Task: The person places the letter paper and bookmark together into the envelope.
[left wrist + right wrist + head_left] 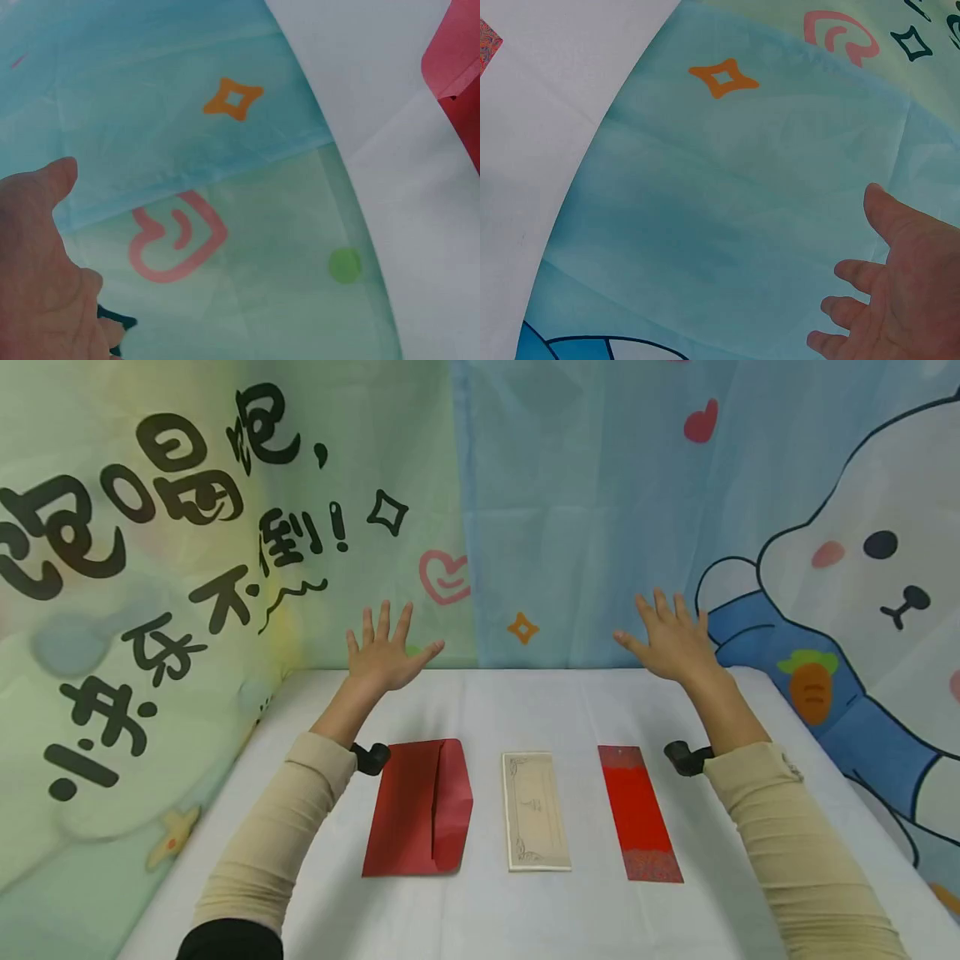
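In the head view my left hand (385, 658) is raised near the table's far edge, fingers spread and holding nothing. My right hand (672, 639) is held up the same way on the other side, also with nothing in it. Below the left hand lies a red envelope (401, 810) with its flap on the right side. A cream card-like rectangle (536, 810) with an ornate printed border lies in the middle. To its right is a narrow red strip (641, 814) with patterned ends. Neither hand touches any of these three.
A white cloth covers the table (480, 910). Behind it hangs a printed curtain (570, 510) with dark lettering, hearts and a cartoon bear. A black wrist camera (371, 759) sits at the left wrist, another black camera (686, 758) at the right.
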`<control>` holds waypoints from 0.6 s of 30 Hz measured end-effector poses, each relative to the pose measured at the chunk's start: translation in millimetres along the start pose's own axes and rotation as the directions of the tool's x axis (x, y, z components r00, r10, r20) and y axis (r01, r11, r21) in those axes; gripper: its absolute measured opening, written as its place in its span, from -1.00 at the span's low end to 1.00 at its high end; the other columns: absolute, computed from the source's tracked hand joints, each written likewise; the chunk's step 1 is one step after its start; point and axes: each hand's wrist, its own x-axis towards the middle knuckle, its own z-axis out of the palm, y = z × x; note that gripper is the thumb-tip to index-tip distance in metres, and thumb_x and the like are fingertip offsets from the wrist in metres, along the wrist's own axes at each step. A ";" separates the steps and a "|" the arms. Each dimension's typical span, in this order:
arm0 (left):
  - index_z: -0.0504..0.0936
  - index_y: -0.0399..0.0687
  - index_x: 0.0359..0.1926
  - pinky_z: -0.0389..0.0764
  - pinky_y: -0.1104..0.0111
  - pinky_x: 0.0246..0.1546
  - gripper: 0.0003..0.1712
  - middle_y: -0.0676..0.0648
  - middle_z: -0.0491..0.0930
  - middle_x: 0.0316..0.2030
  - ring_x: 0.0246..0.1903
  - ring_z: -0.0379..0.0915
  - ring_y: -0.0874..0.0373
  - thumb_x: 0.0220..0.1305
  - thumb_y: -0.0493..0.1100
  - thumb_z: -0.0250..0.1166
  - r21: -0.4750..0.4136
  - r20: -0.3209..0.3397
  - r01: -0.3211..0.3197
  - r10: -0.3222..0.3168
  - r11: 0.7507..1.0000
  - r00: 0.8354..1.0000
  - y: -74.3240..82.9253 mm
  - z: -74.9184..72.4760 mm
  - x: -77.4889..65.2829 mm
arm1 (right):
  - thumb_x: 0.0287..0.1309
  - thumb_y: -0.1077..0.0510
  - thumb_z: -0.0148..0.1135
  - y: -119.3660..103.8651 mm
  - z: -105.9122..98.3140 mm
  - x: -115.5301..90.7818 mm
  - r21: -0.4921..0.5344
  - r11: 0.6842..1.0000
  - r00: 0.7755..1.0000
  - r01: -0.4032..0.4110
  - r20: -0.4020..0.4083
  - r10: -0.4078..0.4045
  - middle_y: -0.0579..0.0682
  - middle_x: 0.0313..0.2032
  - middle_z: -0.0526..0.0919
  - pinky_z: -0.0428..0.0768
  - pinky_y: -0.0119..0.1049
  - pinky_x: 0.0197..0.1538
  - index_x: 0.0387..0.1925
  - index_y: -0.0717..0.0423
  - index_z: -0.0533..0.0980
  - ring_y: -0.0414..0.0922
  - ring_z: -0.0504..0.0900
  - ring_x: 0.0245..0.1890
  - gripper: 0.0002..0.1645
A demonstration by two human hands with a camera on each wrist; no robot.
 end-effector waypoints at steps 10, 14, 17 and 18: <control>-0.21 0.16 0.45 -0.24 -0.15 0.25 -0.09 -0.22 -0.21 0.41 0.36 -0.49 -0.23 0.23 0.42 -0.18 -0.014 -0.098 -0.042 0.041 0.999 0.994 0.8 18.0 -29.2 | 0.24 -0.09 0.06 -33.6 7.5 -34.8 0.098 0.994 0.993 0.052 -0.111 -0.041 0.39 0.28 0.13 -0.10 0.28 0.23 0.28 0.35 0.17 0.32 0.02 0.29 -0.23; -0.03 0.05 0.43 -0.10 -0.13 0.24 -0.16 -0.29 -0.05 0.37 0.34 -0.27 -0.30 0.25 0.29 -0.04 -0.079 -0.208 -0.093 0.075 0.992 0.975 -2.6 38.4 -63.1 | 0.19 0.05 0.14 -57.6 23.3 -70.1 0.167 0.983 0.982 0.080 -0.184 -0.049 0.31 0.15 0.38 0.16 0.20 0.18 0.16 0.31 0.37 0.25 0.28 0.17 -0.42; 0.03 0.07 0.41 -0.04 -0.15 0.21 -0.19 -0.29 -0.02 0.35 0.32 -0.18 -0.31 0.24 0.26 0.00 -0.122 -0.277 -0.153 0.114 0.981 0.954 -10.5 66.0 -80.4 | 0.19 0.07 0.14 -70.5 46.0 -90.9 0.244 0.967 0.979 0.072 -0.202 -0.022 0.25 0.13 0.42 0.21 0.18 0.16 0.13 0.22 0.42 0.21 0.33 0.14 -0.50; 0.03 0.10 0.41 -0.03 -0.17 0.20 -0.19 -0.29 -0.02 0.35 0.32 -0.18 -0.30 0.24 0.27 0.00 -0.132 -0.286 -0.168 0.125 0.977 0.950 -13.5 77.1 -84.3 | 0.19 0.08 0.14 -73.9 55.4 -96.7 0.272 0.960 0.978 0.069 -0.206 -0.012 0.24 0.12 0.43 0.22 0.17 0.16 0.12 0.21 0.43 0.20 0.34 0.13 -0.52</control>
